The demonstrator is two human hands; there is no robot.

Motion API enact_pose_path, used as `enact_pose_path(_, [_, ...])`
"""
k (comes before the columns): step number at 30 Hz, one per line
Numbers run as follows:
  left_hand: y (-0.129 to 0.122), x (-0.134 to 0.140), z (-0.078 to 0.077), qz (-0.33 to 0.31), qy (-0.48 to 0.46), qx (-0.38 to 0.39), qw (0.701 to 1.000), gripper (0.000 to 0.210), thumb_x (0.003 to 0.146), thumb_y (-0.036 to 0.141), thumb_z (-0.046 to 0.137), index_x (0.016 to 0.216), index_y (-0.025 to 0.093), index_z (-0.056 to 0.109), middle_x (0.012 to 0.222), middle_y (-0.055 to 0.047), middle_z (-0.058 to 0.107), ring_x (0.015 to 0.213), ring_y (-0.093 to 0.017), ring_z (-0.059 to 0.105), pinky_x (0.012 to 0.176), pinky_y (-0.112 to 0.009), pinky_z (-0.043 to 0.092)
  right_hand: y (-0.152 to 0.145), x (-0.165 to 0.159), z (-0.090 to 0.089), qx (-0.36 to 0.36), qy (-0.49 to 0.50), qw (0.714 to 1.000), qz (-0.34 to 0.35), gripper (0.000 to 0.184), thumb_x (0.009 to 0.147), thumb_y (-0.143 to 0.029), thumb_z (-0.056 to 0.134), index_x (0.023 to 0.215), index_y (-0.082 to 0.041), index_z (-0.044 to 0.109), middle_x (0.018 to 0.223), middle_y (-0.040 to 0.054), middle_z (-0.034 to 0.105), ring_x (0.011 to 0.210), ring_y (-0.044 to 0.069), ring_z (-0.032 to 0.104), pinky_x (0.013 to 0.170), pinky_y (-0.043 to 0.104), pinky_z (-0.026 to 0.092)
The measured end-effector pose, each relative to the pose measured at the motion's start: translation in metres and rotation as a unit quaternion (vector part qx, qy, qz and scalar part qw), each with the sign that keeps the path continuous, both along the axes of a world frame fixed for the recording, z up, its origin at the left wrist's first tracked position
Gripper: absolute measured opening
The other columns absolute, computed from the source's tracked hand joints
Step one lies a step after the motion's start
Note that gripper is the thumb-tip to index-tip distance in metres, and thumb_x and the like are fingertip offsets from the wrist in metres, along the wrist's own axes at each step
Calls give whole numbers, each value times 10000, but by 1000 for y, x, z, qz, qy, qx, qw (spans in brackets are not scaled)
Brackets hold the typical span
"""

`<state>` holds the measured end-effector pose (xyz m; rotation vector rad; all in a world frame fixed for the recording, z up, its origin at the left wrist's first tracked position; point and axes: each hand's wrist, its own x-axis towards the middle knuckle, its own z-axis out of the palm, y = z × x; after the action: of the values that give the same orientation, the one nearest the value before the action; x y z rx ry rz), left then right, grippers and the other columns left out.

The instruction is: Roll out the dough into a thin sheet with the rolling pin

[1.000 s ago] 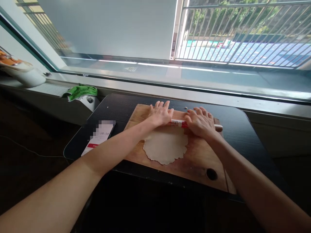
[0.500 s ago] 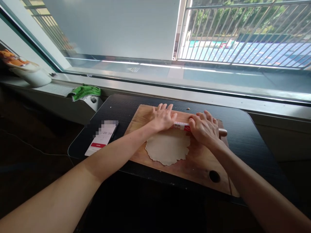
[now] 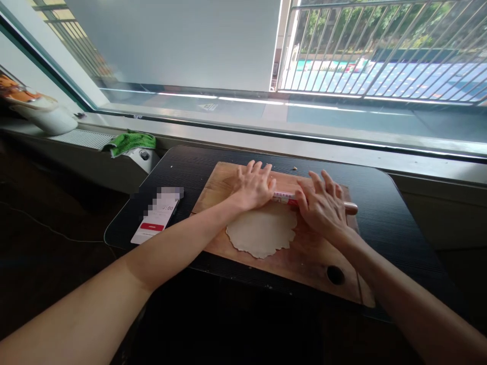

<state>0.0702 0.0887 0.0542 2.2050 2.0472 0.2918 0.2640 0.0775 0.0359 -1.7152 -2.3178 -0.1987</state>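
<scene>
A wooden rolling pin (image 3: pixel 284 196) with a printed label on its middle lies across the far edge of a flat, ragged-edged sheet of dough (image 3: pixel 262 233). On the pin's left part rests my left hand (image 3: pixel 254 185), fingers stretched forward. My right hand (image 3: pixel 321 200) lies over its right part with the fingers spread. Only the label and the right handle show; the hands cover the remainder. Beneath the dough is a wooden cutting board (image 3: pixel 304 271) with a round hole near its front right corner.
A phone (image 3: pixel 158 218) displaying a timer lies left of the board on the black table (image 3: pixel 384 218). Beyond the table, a green cloth (image 3: pixel 131 142) hangs over a radiator beside a white pot (image 3: pixel 53 116). A large window (image 3: pixel 182 45) runs along the back.
My right hand's fingers have lifted and spread from a more curled pose on the rolling pin. My left hand stays almost in place. The view has shifted slightly.
</scene>
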Motion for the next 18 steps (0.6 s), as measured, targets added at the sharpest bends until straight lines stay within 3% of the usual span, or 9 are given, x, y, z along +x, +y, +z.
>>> enact_pose_path(2, [10, 1, 2, 12, 0, -3, 1000, 575, 1005, 446, 330, 1532, 233, 421, 1599, -95, 433, 1518, -299, 283, 1239, -595, 215, 8, -1, 2, -5, 11, 1000, -3, 519, 1024, -414, 307, 1390, -241, 632, 1604, 102, 436, 1529, 338, 242, 1189, 592, 270])
enact_pose_path(6, [57, 0, 10, 59, -5, -66, 996, 614, 993, 406, 352, 1549, 149, 388, 1603, -164, 410, 1524, -309, 278, 1235, -606, 212, 56, -13, 16, -77, 47, 993, -76, 607, 1013, -484, 328, 1517, -193, 502, 1645, 143, 359, 1529, 363, 244, 1172, 607, 303])
enact_pose_path(8, [64, -1, 12, 60, -7, -93, 994, 624, 994, 387, 340, 1568, 140, 358, 1619, -170, 388, 1530, -311, 272, 1233, -615, 206, 61, -15, 19, -90, 47, 991, -85, 625, 1016, -495, 320, 1535, -184, 474, 1654, 145, 339, 1536, 357, 233, 1176, 592, 308])
enact_pose_path(11, [37, -1, 9, 27, -18, -107, 994, 623, 1011, 397, 296, 1590, 167, 333, 1646, -145, 360, 1537, -318, 265, 1226, -628, 218, 31, -7, 9, -49, 24, 998, -40, 575, 1028, -460, 295, 1483, -202, 536, 1632, 138, 383, 1538, 346, 228, 1176, 572, 310])
enact_pose_path(15, [-7, 2, -1, 0, -8, 8, 1000, 577, 1021, 413, 353, 1560, 211, 403, 1660, -111, 342, 1553, -325, 219, 1244, -624, 164, -12, 3, -7, 19, 5, 999, 28, 516, 1030, -418, 308, 1436, -241, 574, 1591, 113, 448, 1523, 335, 257, 1163, 548, 319])
enact_pose_path(18, [8, 2, -3, 2, -27, 74, 997, 513, 1022, 375, 411, 1505, 213, 468, 1622, -119, 401, 1529, -314, 274, 1240, -603, 193, 4, -6, -3, 15, 12, 1000, 1, 522, 1027, -410, 315, 1435, -216, 575, 1603, 131, 422, 1523, 340, 249, 1165, 544, 304])
